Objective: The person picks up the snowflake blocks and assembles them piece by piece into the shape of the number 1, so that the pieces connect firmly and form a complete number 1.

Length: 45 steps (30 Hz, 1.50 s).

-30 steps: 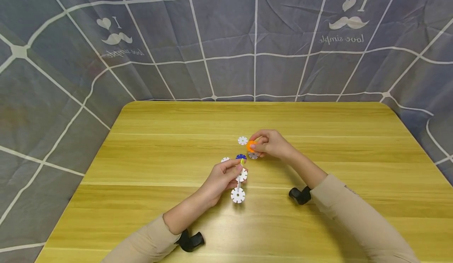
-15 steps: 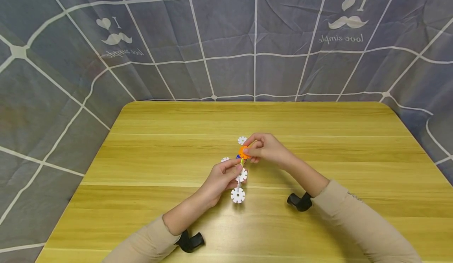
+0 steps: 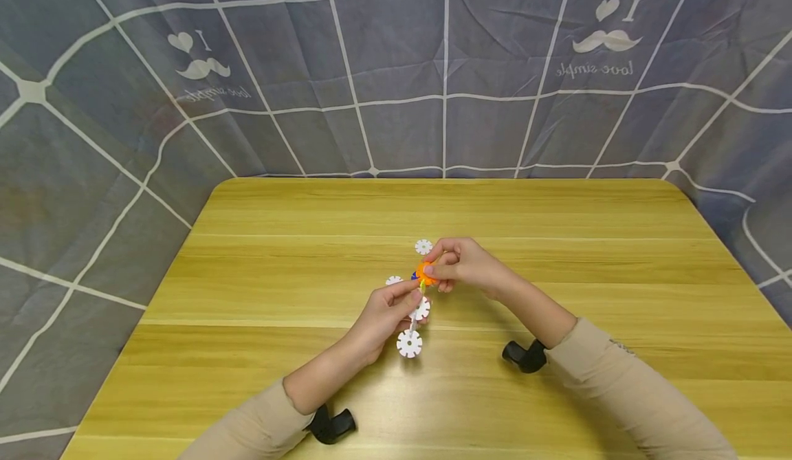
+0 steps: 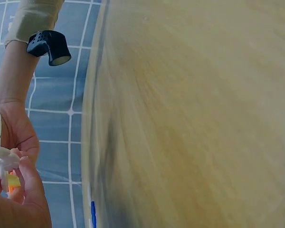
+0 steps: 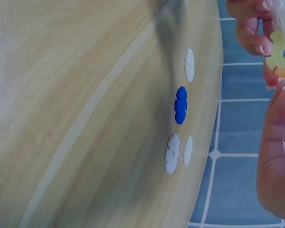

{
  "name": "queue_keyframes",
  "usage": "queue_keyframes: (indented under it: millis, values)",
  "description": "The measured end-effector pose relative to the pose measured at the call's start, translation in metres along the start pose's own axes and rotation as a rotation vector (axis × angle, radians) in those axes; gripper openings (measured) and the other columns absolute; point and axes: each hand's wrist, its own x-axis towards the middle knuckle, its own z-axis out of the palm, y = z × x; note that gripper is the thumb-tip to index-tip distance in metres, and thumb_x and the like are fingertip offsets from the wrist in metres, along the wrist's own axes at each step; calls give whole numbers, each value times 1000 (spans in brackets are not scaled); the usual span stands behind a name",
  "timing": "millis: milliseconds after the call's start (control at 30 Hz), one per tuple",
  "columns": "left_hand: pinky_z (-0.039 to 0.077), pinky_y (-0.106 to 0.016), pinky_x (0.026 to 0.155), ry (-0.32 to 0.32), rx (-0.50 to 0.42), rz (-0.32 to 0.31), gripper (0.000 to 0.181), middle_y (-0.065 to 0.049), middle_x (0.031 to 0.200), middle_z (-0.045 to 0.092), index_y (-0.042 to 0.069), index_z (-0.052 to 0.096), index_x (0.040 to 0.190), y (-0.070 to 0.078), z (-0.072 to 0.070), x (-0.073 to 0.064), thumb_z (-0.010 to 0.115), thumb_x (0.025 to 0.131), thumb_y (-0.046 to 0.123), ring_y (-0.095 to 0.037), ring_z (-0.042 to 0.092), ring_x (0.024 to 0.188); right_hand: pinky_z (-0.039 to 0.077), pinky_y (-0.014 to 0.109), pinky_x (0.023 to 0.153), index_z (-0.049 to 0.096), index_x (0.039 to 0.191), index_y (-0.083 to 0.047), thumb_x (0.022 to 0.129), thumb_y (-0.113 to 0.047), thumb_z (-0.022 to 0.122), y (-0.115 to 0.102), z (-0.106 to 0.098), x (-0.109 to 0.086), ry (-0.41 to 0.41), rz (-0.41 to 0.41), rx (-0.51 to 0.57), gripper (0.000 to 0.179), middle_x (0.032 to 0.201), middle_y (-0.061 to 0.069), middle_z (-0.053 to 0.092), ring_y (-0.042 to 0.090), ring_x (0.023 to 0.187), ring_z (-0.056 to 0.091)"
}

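My left hand (image 3: 385, 319) pinches a joined chain of notched plastic discs. A yellow disc (image 5: 275, 61) sits at its far end, edge-on in the head view. White discs follow, one (image 3: 421, 308) by the fingers and another (image 3: 409, 344) hanging nearest me. Between thumb and fingers, my right hand (image 3: 473, 266) pinches an orange disc (image 3: 425, 273). Its edge meets the yellow disc's edge; whether the slots interlock I cannot tell. In the left wrist view, white discs (image 4: 4, 159) partly cover the yellow and orange ones.
On the wooden table (image 3: 278, 254) beyond the hands lie a blue disc (image 5: 180, 105) and several loose white discs, one (image 3: 423, 247) farthest back and one (image 3: 394, 280) left. Black wrist mounts (image 3: 524, 356) hang under both forearms. A grey curtain (image 3: 396, 68) surrounds the table.
My right hand has brought the orange disc left and nearer me, up against the yellow disc. The lower end of the white chain has swung slightly left in my left hand.
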Motion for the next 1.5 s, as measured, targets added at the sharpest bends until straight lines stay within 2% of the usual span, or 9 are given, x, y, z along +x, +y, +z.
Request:
queue_keyframes:
  millis: [167,300,367,467,633,933,1167,1333,1500]
  values:
    - [49,-16,61,-17,3,13,40,-12,98,67,-9,47,130,1,-2,-3,53,96,10,-6,62,67,49,21,50,55,97,7,86,-2,62,-1,0,0,-60,0,6,16,65,3,63,11,52,55]
    - [47,-15,60,-46,34,32,40,-11,100,67,-10,48,129,1,-3,-5,53,95,12,-5,62,69,47,20,49,54,95,6,86,-1,61,-3,-2,1,-138,-7,7,13,62,2,60,10,51,53]
    - [45,-14,59,-51,56,41,39,-12,100,67,-9,50,128,1,-4,-5,54,95,12,-4,61,69,46,20,48,54,93,4,87,-1,60,-5,-3,2,-178,-9,12,10,61,2,60,9,50,52]
    - [43,-14,58,-41,68,47,38,-19,104,66,-10,51,127,1,-3,-7,54,95,11,-3,60,69,45,19,47,53,89,2,87,1,59,-7,-3,2,-204,-1,28,7,60,2,59,8,49,51]
    - [42,-13,56,-1,54,49,36,-26,107,63,-10,52,125,0,1,-10,54,94,7,-1,59,68,44,18,46,52,87,1,86,4,58,-5,0,1,-194,3,66,7,60,1,59,7,47,50]
    - [40,-13,53,22,49,71,32,-12,93,69,-11,56,120,0,5,-10,56,92,4,0,51,61,43,17,45,53,84,-1,86,6,57,-3,1,-2,-169,12,128,9,59,2,58,7,47,50]
    - [39,-12,53,45,58,95,33,-18,97,68,-13,54,120,2,4,-10,56,92,6,1,55,64,44,17,45,53,84,-2,86,7,57,0,6,-3,-125,-5,180,10,60,0,59,7,47,51]
    - [41,-12,54,34,41,86,35,-19,99,68,-13,52,122,3,2,-9,56,93,6,0,58,66,44,18,45,54,87,0,86,5,58,1,7,-4,-86,-1,182,7,62,-1,61,7,47,53]
    - [42,-13,56,17,20,83,34,-12,96,69,-14,53,120,5,2,-7,56,93,5,-1,57,70,46,18,48,56,93,2,87,4,59,4,5,-5,-66,15,184,6,66,0,64,8,51,56]
